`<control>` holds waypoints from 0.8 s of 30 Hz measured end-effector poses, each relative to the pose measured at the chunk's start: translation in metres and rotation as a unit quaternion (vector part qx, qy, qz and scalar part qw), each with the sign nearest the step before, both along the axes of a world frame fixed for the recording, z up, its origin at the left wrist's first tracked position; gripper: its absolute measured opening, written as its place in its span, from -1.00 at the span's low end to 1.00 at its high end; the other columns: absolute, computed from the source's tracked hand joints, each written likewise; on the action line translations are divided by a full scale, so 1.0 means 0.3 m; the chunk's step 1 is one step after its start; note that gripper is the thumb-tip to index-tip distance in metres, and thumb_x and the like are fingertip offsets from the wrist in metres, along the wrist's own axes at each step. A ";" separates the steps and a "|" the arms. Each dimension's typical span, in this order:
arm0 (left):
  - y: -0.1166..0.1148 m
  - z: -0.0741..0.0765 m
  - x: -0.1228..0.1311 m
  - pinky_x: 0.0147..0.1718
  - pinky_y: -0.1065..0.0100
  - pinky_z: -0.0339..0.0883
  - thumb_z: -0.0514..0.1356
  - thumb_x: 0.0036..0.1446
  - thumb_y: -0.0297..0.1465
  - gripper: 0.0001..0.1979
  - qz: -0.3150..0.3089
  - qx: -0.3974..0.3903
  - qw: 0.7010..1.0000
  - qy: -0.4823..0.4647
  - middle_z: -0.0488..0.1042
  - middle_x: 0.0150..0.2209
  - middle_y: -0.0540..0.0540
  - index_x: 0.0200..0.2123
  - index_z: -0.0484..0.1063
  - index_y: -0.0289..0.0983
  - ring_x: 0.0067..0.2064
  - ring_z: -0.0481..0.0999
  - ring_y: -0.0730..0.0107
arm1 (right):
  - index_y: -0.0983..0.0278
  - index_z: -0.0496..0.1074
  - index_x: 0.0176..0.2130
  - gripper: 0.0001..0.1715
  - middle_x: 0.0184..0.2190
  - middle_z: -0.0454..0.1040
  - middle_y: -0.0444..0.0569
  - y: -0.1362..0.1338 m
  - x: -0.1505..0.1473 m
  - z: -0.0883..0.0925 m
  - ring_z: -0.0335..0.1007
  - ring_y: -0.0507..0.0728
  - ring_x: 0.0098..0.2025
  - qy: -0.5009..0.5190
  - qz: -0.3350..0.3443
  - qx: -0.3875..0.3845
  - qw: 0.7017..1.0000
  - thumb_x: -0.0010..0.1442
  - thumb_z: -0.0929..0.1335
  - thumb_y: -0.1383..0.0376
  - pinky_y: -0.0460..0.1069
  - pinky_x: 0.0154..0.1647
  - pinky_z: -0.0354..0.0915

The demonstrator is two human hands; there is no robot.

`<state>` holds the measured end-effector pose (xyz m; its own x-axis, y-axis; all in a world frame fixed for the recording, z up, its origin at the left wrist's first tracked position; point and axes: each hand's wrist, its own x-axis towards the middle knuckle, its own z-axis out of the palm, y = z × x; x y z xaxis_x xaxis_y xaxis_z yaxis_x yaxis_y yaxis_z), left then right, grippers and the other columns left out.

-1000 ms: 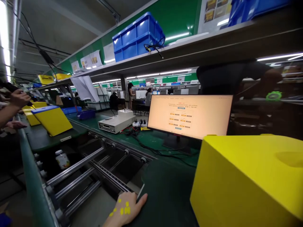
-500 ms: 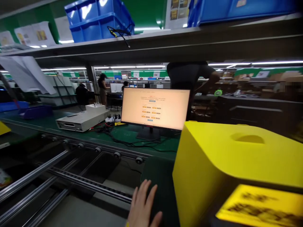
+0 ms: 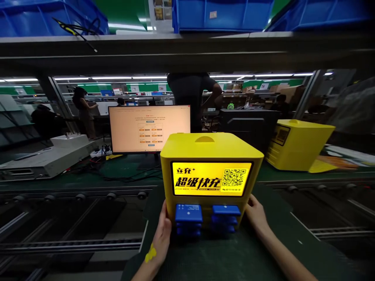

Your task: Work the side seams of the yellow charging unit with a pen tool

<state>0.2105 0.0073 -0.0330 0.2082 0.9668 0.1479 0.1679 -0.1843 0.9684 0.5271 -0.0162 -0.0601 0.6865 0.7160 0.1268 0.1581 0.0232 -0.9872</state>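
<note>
A yellow box-shaped machine (image 3: 212, 146) with a lit front panel (image 3: 190, 177) stands on a dark green board (image 3: 199, 259). Blue power banks (image 3: 189, 214) stick out in two stacks from its lower front. My left hand (image 3: 162, 232) lies against the machine's lower left side, and my right hand (image 3: 255, 212) is at its lower right side. Both hold it between them; the fingertips are partly hidden behind its sides. Yellow patches show on my left wrist.
Behind stands a lit monitor (image 3: 149, 128). A grey instrument (image 3: 43, 156) with cables is at the left, a second yellow machine (image 3: 299, 146) at the right. Metal rollers (image 3: 111, 196) edge the bench. Blue bins (image 3: 222, 15) sit on the overhead shelf. People stand beyond.
The view has swung right. My left hand, earlier spread open beside the machine, now rests against its side. My right hand has come into view, and the machine's front now faces me.
</note>
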 end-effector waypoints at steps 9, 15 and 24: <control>0.001 -0.001 0.026 0.21 0.10 -0.08 0.29 -0.13 -0.16 -0.06 0.041 0.067 0.995 0.063 -0.01 0.26 -0.16 0.24 -0.13 -0.20 0.26 -0.03 0.11 | 0.15 0.22 0.07 -0.40 0.05 0.25 -0.01 -0.135 0.166 -0.024 0.26 0.27 -0.02 -0.390 0.036 -0.170 0.904 0.12 0.20 -0.06 0.08 -0.23 0.32; 0.015 0.022 0.062 0.20 0.05 -0.10 0.20 -0.12 0.07 -0.02 0.062 0.029 0.998 -0.005 -0.02 0.25 -0.19 0.25 -0.18 -0.18 0.25 0.00 0.03 | 0.16 0.19 0.08 -0.43 0.05 0.23 -0.02 -0.111 0.156 -0.023 0.25 0.23 -0.02 -0.399 0.049 -0.168 0.900 0.15 0.19 -0.02 0.08 -0.15 0.30; 0.095 -0.016 -0.028 0.16 0.07 0.07 0.19 -0.18 0.12 -0.07 0.032 0.028 0.999 0.020 0.23 0.15 -0.23 0.18 0.07 -0.26 0.17 0.20 -0.03 | 0.20 0.20 0.07 -0.46 0.05 0.21 0.03 -0.103 0.177 -0.032 0.24 0.26 -0.02 -0.409 0.011 -0.175 0.896 0.16 0.18 0.02 0.14 -0.11 0.27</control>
<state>0.2021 0.0358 -0.0377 0.1530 0.9689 0.1944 0.2191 -0.2251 0.9494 0.5803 -0.0470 -0.0698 0.4520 0.8222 0.3458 0.8347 -0.2533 -0.4889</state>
